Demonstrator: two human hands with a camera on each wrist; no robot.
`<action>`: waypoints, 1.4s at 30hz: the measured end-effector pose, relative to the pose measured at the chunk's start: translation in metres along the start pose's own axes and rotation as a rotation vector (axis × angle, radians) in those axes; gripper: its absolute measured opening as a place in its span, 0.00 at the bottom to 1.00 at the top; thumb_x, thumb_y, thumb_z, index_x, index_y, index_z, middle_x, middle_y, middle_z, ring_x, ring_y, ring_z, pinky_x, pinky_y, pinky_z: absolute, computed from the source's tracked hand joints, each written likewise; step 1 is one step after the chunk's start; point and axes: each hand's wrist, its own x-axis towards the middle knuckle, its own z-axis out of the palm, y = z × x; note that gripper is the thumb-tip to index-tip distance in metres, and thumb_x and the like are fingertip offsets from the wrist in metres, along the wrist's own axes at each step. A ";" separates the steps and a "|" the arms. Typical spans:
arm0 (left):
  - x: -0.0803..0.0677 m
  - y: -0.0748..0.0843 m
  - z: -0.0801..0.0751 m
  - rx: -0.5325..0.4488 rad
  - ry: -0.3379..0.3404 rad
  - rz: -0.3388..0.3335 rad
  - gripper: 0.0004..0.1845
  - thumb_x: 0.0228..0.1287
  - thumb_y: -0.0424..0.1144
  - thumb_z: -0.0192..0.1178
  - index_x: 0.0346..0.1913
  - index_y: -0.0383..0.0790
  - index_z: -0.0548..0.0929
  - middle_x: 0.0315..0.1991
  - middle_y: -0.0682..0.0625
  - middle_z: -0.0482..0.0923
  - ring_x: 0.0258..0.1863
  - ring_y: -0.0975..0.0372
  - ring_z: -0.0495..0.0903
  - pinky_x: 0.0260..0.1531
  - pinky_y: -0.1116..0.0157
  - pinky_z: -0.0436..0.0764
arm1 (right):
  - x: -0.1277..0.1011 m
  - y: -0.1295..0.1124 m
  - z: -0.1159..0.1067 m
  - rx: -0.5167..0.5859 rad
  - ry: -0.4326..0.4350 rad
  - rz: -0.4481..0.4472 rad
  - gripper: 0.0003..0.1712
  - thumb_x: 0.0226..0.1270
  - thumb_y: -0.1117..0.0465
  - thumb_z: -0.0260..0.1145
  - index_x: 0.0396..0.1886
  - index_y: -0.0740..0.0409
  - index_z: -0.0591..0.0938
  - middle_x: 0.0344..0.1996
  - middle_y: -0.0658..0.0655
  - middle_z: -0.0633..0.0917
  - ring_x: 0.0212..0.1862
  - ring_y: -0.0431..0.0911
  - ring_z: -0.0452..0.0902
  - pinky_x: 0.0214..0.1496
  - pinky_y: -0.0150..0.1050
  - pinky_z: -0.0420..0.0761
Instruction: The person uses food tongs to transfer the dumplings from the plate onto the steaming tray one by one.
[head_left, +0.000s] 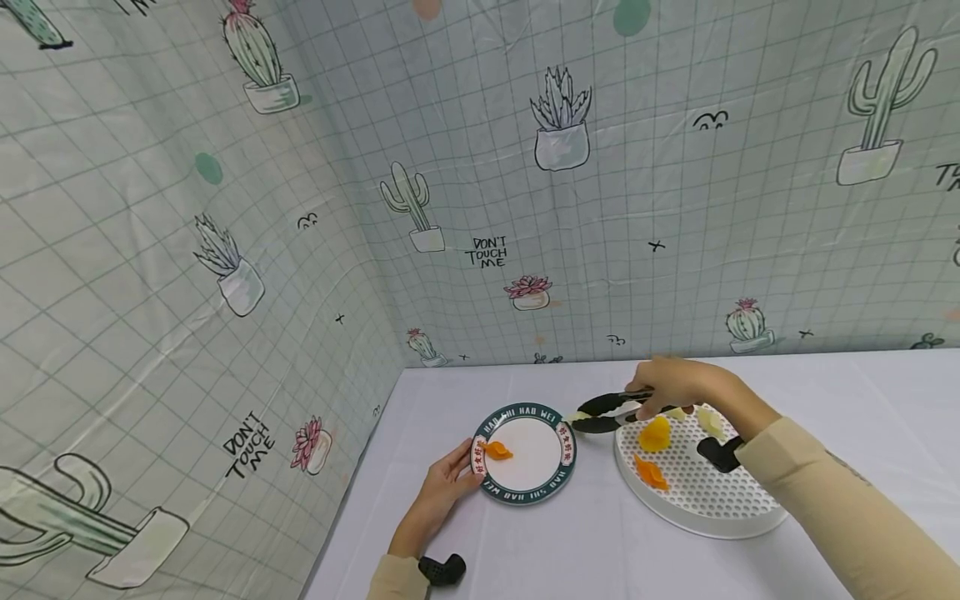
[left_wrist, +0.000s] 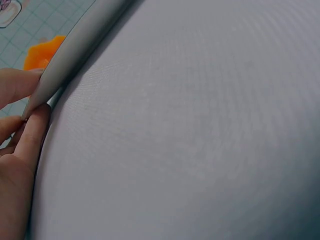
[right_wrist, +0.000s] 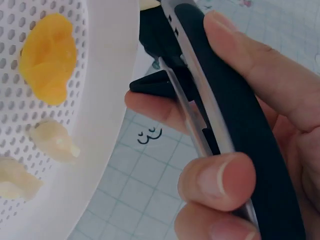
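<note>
My left hand (head_left: pixel 442 490) grips the left rim of a round white plate (head_left: pixel 528 458) with a green lettered border, thumb above and fingers beneath. An orange folded, dumpling-like piece (head_left: pixel 498 451) lies on the plate near that thumb. My right hand (head_left: pixel 678 385) holds black-and-silver tongs (right_wrist: pixel 235 105), their tips pointing left at the plate's right rim. A small pale yellow piece (head_left: pixel 576 417) shows between the tips. Below the right forearm is a round white tray (head_left: pixel 693 523) with a perforated surface, bearing a yellow piece (right_wrist: pixel 48 60), an orange piece (head_left: pixel 651 472) and several pale pieces (right_wrist: pixel 54 140).
A white cloth (head_left: pixel 540 550) covers the table under plate and tray. Behind and to the left stand walls hung with grid-patterned cactus-print fabric (head_left: pixel 637 192). Black wrist devices (head_left: pixel 442 571) sit on both wrists. The right forearm hides part of the tray.
</note>
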 end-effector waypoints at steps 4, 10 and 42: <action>0.000 0.000 0.000 -0.001 -0.004 0.004 0.40 0.65 0.29 0.65 0.75 0.28 0.57 0.75 0.34 0.56 0.74 0.47 0.56 0.65 0.71 0.67 | -0.003 0.007 0.001 0.057 0.002 -0.040 0.30 0.65 0.59 0.71 0.61 0.74 0.78 0.46 0.61 0.85 0.11 0.38 0.64 0.14 0.32 0.76; 0.000 0.001 0.000 0.009 -0.003 -0.005 0.40 0.65 0.30 0.65 0.75 0.28 0.57 0.75 0.35 0.57 0.74 0.48 0.57 0.66 0.70 0.66 | -0.012 0.017 0.004 0.185 0.006 -0.093 0.33 0.66 0.58 0.70 0.65 0.73 0.74 0.30 0.50 0.86 0.11 0.38 0.60 0.15 0.29 0.70; 0.001 0.002 0.002 0.023 0.010 -0.016 0.40 0.66 0.31 0.65 0.76 0.29 0.57 0.75 0.35 0.58 0.75 0.49 0.57 0.67 0.68 0.65 | -0.103 0.084 0.022 0.332 0.189 -0.319 0.29 0.71 0.66 0.64 0.68 0.71 0.71 0.53 0.50 0.81 0.13 0.38 0.65 0.11 0.33 0.72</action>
